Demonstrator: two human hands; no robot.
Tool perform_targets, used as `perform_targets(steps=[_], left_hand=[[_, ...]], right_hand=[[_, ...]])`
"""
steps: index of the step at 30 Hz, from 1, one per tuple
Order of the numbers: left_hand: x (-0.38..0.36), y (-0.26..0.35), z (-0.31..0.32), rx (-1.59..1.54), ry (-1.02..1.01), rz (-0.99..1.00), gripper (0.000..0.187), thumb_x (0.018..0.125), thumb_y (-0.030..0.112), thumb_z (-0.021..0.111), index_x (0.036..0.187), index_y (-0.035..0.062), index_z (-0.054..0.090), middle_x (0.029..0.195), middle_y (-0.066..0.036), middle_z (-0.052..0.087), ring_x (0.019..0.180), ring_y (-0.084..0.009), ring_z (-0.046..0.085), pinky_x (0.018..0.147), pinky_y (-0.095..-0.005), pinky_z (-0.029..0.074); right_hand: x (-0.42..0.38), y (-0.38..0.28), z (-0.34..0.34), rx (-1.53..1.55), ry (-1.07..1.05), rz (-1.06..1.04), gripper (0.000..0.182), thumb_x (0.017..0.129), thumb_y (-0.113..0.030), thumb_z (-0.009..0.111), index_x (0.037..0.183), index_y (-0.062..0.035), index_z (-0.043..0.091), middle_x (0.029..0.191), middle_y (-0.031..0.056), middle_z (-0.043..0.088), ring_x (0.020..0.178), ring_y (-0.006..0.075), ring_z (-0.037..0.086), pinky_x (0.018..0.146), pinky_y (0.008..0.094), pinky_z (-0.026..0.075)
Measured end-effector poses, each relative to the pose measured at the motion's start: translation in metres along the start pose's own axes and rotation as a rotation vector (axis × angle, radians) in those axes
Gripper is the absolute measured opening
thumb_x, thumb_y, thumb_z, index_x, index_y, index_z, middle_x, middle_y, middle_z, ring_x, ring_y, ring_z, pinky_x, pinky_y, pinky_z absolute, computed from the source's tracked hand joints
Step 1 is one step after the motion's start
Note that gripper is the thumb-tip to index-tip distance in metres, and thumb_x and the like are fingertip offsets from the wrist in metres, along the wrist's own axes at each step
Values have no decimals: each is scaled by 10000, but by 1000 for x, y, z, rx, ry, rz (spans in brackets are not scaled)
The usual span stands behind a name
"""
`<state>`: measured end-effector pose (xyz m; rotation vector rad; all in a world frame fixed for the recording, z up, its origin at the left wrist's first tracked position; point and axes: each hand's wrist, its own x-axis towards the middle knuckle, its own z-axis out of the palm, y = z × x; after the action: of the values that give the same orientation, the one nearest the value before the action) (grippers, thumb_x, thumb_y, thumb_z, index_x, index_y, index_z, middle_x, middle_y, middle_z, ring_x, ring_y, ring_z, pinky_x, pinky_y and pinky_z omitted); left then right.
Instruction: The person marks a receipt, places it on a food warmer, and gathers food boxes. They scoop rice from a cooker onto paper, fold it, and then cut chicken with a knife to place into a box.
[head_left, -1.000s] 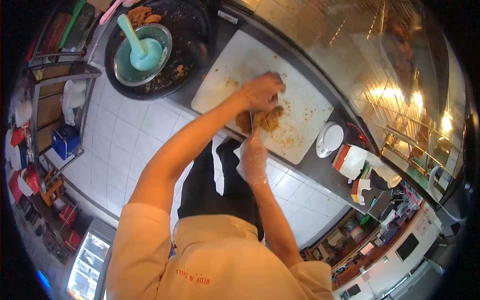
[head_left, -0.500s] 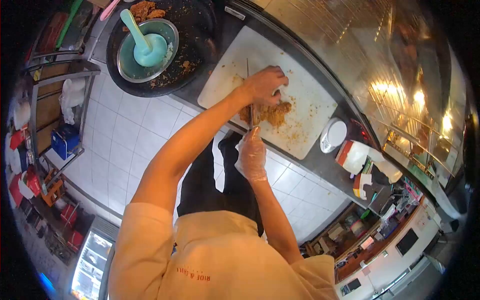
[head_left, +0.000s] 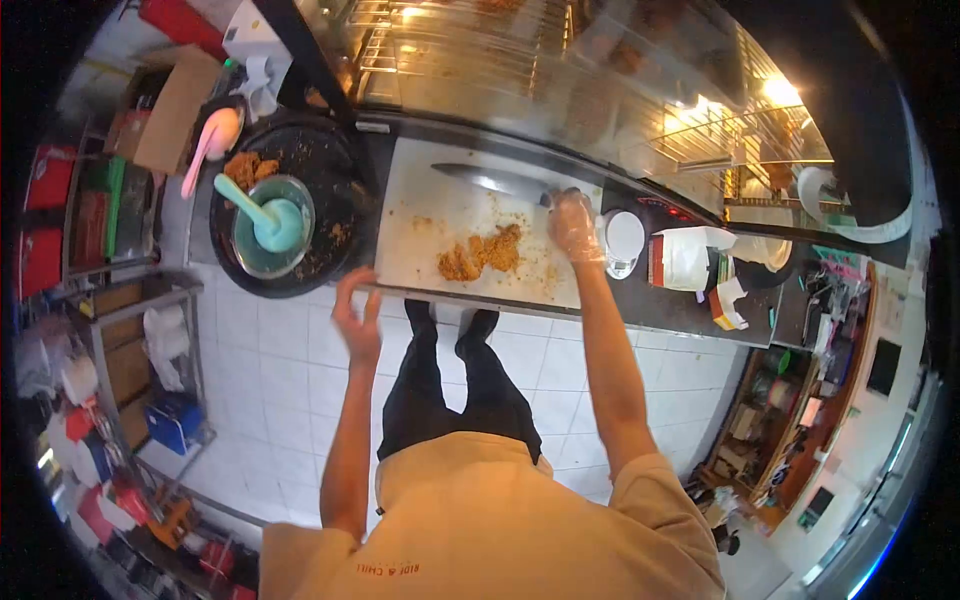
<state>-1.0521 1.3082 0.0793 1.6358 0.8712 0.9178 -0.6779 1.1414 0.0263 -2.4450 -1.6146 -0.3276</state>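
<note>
A knife [head_left: 487, 179] lies along the far side of the white cutting board [head_left: 410, 235], its blade pointing left. My right hand [head_left: 574, 228], in a clear plastic glove, is closed on its handle at the board's right part. Cut pieces of breaded fried chicken [head_left: 482, 254] rest nearer the front edge, with crumbs scattered round them. My bare left hand [head_left: 358, 312] is raised in front of the counter by the board's front left corner. Its fingers are spread and hold nothing.
Left of the board, a round black tray [head_left: 335, 262] bears a metal bowl [head_left: 242, 255] with a turquoise scoop [head_left: 283, 225] and more fried pieces [head_left: 243, 172]. A white kitchen scale [head_left: 625, 238] stands close to my right hand. Behind the board is a glass display cabinet [head_left: 600, 110].
The knife has moved from the chicken to the board's far side with my right hand. My left hand has left the chicken and swung left, off the board. The view has turned.
</note>
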Motion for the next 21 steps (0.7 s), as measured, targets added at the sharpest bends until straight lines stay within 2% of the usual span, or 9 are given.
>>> perform_targets(steps=[2,3,5,6,8,13,16,19,21], left_hand=[[-53,2,-47,108,62,-171,228,849,33,578,1063,-16,641,1062,-126,654,1047,-249,597,978,-371,429],[-79,-5,-68,123,80,-229,218,855,30,575,1056,-19,642,1060,-119,656,1042,-238,595,969,-365,433],[-123,-4,-97,70,164,-412,211,851,43,598,1047,-22,642,1048,-104,655,1022,-221,600,951,-341,442],[-137,-7,-108,19,209,-491,208,848,47,606,1040,-25,642,1040,-98,654,1012,-217,603,945,-335,446],[-150,-1,-119,43,217,-493,199,846,34,566,1017,-40,635,999,-99,654,957,-210,606,915,-351,464],[-124,16,-110,70,76,-455,225,847,49,548,1043,-35,620,1024,-99,634,988,-210,578,935,-354,439],[-98,20,-87,60,-3,-394,230,865,76,544,1057,-28,615,1037,-96,623,1007,-207,564,946,-349,425],[-70,38,-51,64,-43,-301,228,881,99,539,1056,-26,614,1030,-96,618,994,-206,562,947,-353,423],[-59,48,-25,50,-67,-260,228,888,111,541,1057,-24,613,1027,-94,617,998,-205,561,951,-359,421]], right_hand=[[-9,-36,-10,114,65,267,687,830,-365,679,1329,53,461,1077,295,610,1068,453,553,961,529,414],[0,-79,-31,248,-53,536,847,792,-453,719,1383,70,409,1164,318,588,1141,464,518,1031,529,371],[12,-142,-57,369,-314,586,1101,720,-570,736,1471,74,253,1373,369,409,1272,515,376,1105,578,261],[10,-173,-63,280,-324,617,1103,722,-561,729,1480,66,231,1409,366,364,1291,524,342,1101,615,241],[1,-200,-45,301,-242,638,854,786,-533,649,1402,11,416,1500,315,251,1348,547,239,1081,708,199],[-20,-197,-10,333,7,490,520,794,-387,646,1222,-98,583,1284,184,513,1191,399,451,974,649,345],[-17,-172,6,231,-120,404,414,827,-316,606,1186,-111,588,1161,90,578,1057,321,539,849,575,448],[-16,-150,36,361,-143,287,342,850,-274,576,1148,-104,583,1074,83,598,936,306,589,763,470,504],[-17,-142,62,479,-8,273,285,884,-258,553,1117,-101,605,1043,71,608,888,280,599,738,407,517]])
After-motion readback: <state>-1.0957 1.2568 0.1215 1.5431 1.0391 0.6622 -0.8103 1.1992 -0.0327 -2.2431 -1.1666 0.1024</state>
